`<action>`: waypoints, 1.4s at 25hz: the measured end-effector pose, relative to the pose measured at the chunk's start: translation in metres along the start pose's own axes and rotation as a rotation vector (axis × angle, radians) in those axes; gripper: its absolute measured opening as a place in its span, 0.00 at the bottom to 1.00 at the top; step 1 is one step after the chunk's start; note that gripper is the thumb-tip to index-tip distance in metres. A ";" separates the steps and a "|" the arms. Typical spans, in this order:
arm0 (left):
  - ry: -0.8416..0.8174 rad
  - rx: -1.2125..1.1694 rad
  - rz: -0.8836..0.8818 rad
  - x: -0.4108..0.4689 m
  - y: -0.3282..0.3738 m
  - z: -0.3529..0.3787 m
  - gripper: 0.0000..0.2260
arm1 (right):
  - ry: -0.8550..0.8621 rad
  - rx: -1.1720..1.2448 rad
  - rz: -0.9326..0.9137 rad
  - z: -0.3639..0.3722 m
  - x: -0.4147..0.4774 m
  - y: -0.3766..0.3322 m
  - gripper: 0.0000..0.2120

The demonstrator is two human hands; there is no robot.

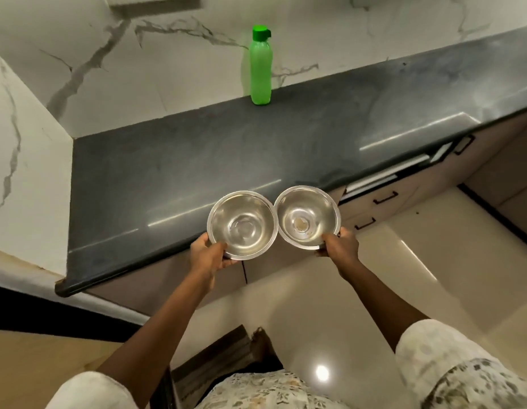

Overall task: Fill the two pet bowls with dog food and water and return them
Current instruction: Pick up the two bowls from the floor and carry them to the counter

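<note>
Head view: left hand [207, 255] and right hand [340, 246] each grip a round, shiny steel bowl [241, 224], rims touching.

- The dark countertop [197, 160] lies bare from its front edge to the wall, but for the green bottle [260, 66].
- The green bottle stands upright at the countertop's back edge, just beside the marble wall [168, 54], well apart from the front edge.
- Left of the countertop, a side wall [26, 137] closes that end.
- At the countertop's front edge, two steel bowls [241, 224], rims touching, are held over it by the left hand [207, 255] and right hand [340, 246].
</note>
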State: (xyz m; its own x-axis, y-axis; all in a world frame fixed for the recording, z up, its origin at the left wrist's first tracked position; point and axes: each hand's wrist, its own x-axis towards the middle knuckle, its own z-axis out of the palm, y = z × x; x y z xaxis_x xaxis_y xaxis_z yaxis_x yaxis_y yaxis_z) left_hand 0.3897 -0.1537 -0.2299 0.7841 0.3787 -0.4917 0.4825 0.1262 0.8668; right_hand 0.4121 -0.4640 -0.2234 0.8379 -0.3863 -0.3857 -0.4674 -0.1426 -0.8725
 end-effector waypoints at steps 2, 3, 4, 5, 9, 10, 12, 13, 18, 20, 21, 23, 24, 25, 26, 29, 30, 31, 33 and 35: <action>0.038 -0.044 0.009 0.020 0.021 0.010 0.15 | -0.052 0.004 -0.014 0.014 0.029 -0.025 0.09; 0.053 -0.066 0.007 0.028 0.033 0.015 0.15 | -0.073 0.002 -0.028 0.021 0.044 -0.039 0.09; 0.067 -0.085 0.001 0.036 0.043 0.020 0.16 | -0.091 -0.008 -0.043 0.026 0.057 -0.051 0.09; 0.089 -0.103 -0.004 0.044 0.052 0.025 0.17 | -0.110 -0.016 -0.051 0.031 0.070 -0.062 0.09; 0.181 -0.175 -0.034 0.068 0.075 0.041 0.16 | -0.176 -0.050 -0.064 0.051 0.118 -0.096 0.06; 0.211 -0.192 -0.038 0.073 0.078 0.047 0.15 | -0.201 -0.068 -0.066 0.056 0.131 -0.102 0.05; 0.270 -0.204 -0.049 0.079 0.084 0.060 0.18 | -0.241 -0.082 -0.058 0.065 0.156 -0.112 0.04; 0.293 -0.210 -0.054 0.082 0.086 0.066 0.20 | -0.258 -0.085 -0.048 0.069 0.167 -0.117 0.05; 0.388 -0.266 -0.096 0.097 0.092 0.087 0.19 | -0.311 -0.087 -0.049 0.078 0.210 -0.146 0.06; 0.434 -0.290 -0.113 0.103 0.092 0.100 0.17 | -0.329 -0.090 -0.041 0.078 0.226 -0.153 0.06; 0.442 -0.302 -0.114 0.103 0.093 0.103 0.16 | -0.340 -0.088 -0.036 0.079 0.231 -0.156 0.07; 0.466 -0.328 -0.128 0.108 0.098 0.108 0.16 | -0.365 -0.090 -0.028 0.081 0.240 -0.162 0.08; 0.469 -0.331 -0.126 0.109 0.101 0.109 0.16 | -0.374 -0.093 -0.019 0.083 0.243 -0.164 0.08; 0.465 -0.329 -0.126 0.110 0.102 0.109 0.16 | -0.386 -0.096 -0.012 0.085 0.246 -0.165 0.09; 0.461 -0.328 -0.128 0.111 0.102 0.109 0.16 | -0.398 -0.096 -0.006 0.087 0.246 -0.165 0.11; 0.462 -0.303 -0.136 0.112 0.105 0.106 0.17 | -0.416 -0.087 0.019 0.091 0.244 -0.167 0.15; 0.457 -0.300 -0.134 0.112 0.105 0.105 0.17 | -0.422 -0.085 0.025 0.091 0.243 -0.167 0.16; 0.445 -0.297 -0.129 0.112 0.106 0.105 0.17 | -0.431 -0.082 0.028 0.092 0.241 -0.167 0.17; 0.411 -0.293 -0.113 0.109 0.108 0.104 0.17 | -0.444 -0.079 0.029 0.091 0.238 -0.168 0.18; 0.361 -0.304 -0.101 0.106 0.111 0.101 0.18 | -0.457 -0.074 0.035 0.091 0.234 -0.167 0.18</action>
State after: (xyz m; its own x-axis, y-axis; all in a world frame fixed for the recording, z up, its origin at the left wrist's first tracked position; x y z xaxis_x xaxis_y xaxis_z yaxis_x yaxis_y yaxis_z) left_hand 0.5659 -0.1919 -0.1949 0.5276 0.6382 -0.5607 0.3710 0.4207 0.8279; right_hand 0.7120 -0.4475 -0.1948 0.8521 0.0470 -0.5213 -0.5021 -0.2074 -0.8396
